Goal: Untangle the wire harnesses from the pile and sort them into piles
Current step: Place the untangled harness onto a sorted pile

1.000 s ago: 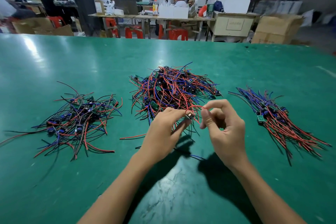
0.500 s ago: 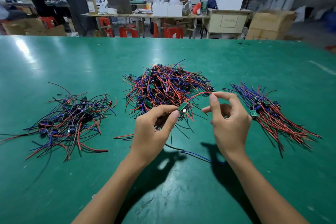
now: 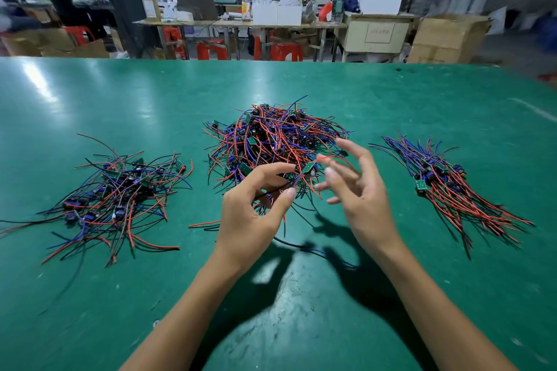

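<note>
A tangled pile of red, blue and black wire harnesses point(image 3: 277, 141) lies mid-table. A looser sorted pile point(image 3: 120, 190) sits to the left, and a neat bundle point(image 3: 452, 187) with wires laid parallel sits to the right. In front of the middle pile, my left hand point(image 3: 253, 211) curls its fingers round the wires of one wire harness point(image 3: 309, 169), whose small green board hangs between both hands. My right hand point(image 3: 358, 190) is blurred, with fingers spread; the harness's red wire arcs over its fingertips.
The green table point(image 3: 90, 105) stretches wide around the piles. Stray red and black wires point(image 3: 205, 224) lie just left of my left hand. Beyond the far edge are workbenches, red stools, cardboard boxes point(image 3: 446, 39) and people working.
My right hand has let go of the red wire and spread its fingers. My left hand's thumb and forefinger have parted, and the board now hangs free between the hands.
</note>
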Demonstrator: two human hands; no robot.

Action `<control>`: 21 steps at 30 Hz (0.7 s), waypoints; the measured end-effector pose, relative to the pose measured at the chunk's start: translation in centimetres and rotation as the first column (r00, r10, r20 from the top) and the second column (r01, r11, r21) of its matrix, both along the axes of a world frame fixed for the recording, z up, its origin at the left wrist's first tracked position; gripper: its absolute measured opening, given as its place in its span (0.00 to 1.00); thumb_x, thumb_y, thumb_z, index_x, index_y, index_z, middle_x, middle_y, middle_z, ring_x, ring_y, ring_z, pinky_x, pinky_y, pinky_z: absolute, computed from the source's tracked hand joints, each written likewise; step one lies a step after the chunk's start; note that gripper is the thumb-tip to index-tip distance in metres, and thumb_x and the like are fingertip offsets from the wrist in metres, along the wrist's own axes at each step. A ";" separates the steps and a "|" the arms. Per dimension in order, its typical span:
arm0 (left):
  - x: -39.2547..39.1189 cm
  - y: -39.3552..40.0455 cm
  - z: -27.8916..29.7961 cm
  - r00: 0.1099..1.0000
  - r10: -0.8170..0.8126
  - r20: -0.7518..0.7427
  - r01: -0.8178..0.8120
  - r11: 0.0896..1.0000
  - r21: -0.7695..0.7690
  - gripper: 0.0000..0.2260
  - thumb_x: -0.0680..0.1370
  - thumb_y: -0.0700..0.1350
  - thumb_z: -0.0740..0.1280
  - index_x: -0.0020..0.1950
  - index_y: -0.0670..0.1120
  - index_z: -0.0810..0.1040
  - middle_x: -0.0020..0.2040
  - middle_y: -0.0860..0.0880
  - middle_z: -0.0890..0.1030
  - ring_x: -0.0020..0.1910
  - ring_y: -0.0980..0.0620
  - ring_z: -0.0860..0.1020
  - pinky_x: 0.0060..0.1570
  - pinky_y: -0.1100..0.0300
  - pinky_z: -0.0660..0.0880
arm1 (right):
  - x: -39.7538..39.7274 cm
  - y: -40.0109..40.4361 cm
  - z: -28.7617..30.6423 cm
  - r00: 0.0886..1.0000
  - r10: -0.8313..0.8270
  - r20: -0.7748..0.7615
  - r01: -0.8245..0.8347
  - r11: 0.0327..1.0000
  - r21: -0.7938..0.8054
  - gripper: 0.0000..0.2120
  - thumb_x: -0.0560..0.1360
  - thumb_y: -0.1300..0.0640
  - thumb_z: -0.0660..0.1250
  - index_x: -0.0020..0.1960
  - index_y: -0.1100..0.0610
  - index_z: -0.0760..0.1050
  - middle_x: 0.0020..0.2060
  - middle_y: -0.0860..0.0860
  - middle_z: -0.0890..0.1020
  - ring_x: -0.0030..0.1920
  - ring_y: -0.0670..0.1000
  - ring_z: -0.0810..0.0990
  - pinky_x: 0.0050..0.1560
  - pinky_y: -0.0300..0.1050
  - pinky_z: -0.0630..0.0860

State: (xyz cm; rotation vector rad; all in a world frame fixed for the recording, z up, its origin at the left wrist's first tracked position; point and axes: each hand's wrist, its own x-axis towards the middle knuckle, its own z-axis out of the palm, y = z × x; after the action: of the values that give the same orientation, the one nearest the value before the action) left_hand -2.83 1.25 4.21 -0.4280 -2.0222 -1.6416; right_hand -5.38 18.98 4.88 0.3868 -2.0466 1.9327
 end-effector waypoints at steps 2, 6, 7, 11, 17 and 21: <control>0.1 0.1 0.2 0.999 -0.049 0.007 0.049 0.998 0.027 0.15 0.77 0.37 0.74 0.60 0.51 0.82 0.49 0.55 0.85 0.48 0.55 0.83 0.49 0.66 0.76 | 0.3 -0.7 -0.1 0.983 0.184 0.003 -0.184 0.983 0.008 0.24 0.80 0.65 0.67 0.71 0.47 0.70 0.63 0.50 0.82 0.56 0.54 0.84 0.60 0.49 0.78; 0.5 0.4 0.6 0.992 -0.129 0.007 0.128 0.991 0.029 0.19 0.73 0.36 0.77 0.61 0.50 0.80 0.54 0.54 0.86 0.50 0.54 0.85 0.49 0.64 0.78 | 0.7 -1.6 0.1 0.960 0.271 0.068 -0.255 0.949 -0.183 0.23 0.75 0.61 0.69 0.70 0.53 0.73 0.52 0.47 0.83 0.46 0.46 0.83 0.52 0.43 0.81; 0.6 0.4 0.5 0.993 -0.116 0.002 0.116 0.993 0.029 0.20 0.72 0.36 0.78 0.60 0.51 0.80 0.53 0.55 0.86 0.49 0.55 0.86 0.48 0.65 0.78 | 0.7 -1.5 0.1 0.966 0.247 0.074 -0.230 0.955 -0.189 0.22 0.76 0.60 0.70 0.69 0.53 0.74 0.50 0.44 0.84 0.45 0.45 0.83 0.51 0.43 0.81; 0.7 0.6 0.3 0.998 -0.057 -0.008 0.057 0.998 -0.013 0.24 0.69 0.38 0.80 0.59 0.56 0.80 0.47 0.58 0.87 0.46 0.57 0.85 0.45 0.67 0.78 | 0.6 -1.4 0.2 0.984 0.165 0.071 -0.147 0.966 -0.214 0.19 0.78 0.64 0.70 0.67 0.54 0.73 0.50 0.50 0.87 0.46 0.48 0.82 0.50 0.44 0.79; 0.6 0.8 0.1 0.998 -0.018 0.058 0.016 0.999 0.044 0.13 0.76 0.41 0.75 0.58 0.52 0.81 0.43 0.52 0.87 0.45 0.52 0.86 0.49 0.50 0.82 | 0.3 -1.0 0.5 0.985 0.147 0.089 -0.101 0.914 -0.394 0.32 0.66 0.62 0.81 0.66 0.49 0.73 0.57 0.58 0.76 0.66 0.68 0.77 0.59 0.48 0.78; 0.6 0.8 0.3 0.997 0.081 0.013 -0.082 0.997 0.010 0.10 0.76 0.41 0.76 0.55 0.51 0.83 0.45 0.55 0.86 0.46 0.54 0.85 0.51 0.63 0.79 | 0.3 -0.7 0.9 0.956 0.259 0.135 -0.157 0.845 -0.512 0.33 0.65 0.61 0.77 0.68 0.52 0.72 0.49 0.53 0.84 0.54 0.61 0.85 0.50 0.43 0.82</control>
State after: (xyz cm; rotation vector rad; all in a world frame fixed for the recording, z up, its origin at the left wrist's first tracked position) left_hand -2.25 2.04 4.51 -0.3275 -2.0125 -1.6088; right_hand -5.12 18.27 5.80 0.3091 -1.5637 2.6304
